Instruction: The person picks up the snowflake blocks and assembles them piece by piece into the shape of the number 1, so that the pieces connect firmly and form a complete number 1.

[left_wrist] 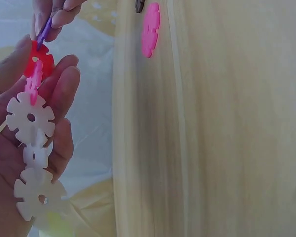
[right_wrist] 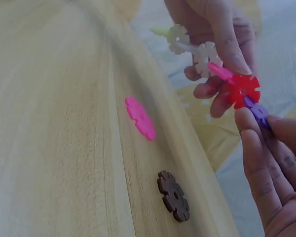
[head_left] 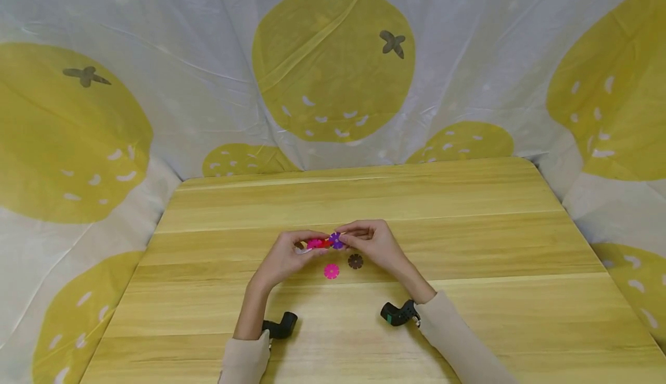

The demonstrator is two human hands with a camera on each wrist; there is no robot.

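Disc chain (left_wrist: pixel 34 129) held over worktop (head_left: pixel 494 245), my left grip (head_left: pixel 283 257) pinching it near the red disc (right_wrist: pixel 251 85), my right grip (head_left: pixel 377 246) the purple disc (right_wrist: pixel 259 114). Likely light, stiff and slick; best pinched across flat faces.

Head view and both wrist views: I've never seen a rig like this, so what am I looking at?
There is no robot here, just a person's two bare hands. The wide picture comes from a camera on the head, looking forward and down. The other two come from cameras worn on each wrist, showing the work close up.

On the wooden table lie a loose pink disc and a brown disc, both notched. The left hand holds a chain of notched discs, with a red disc near one end. The right hand pinches a purple disc against the red one.
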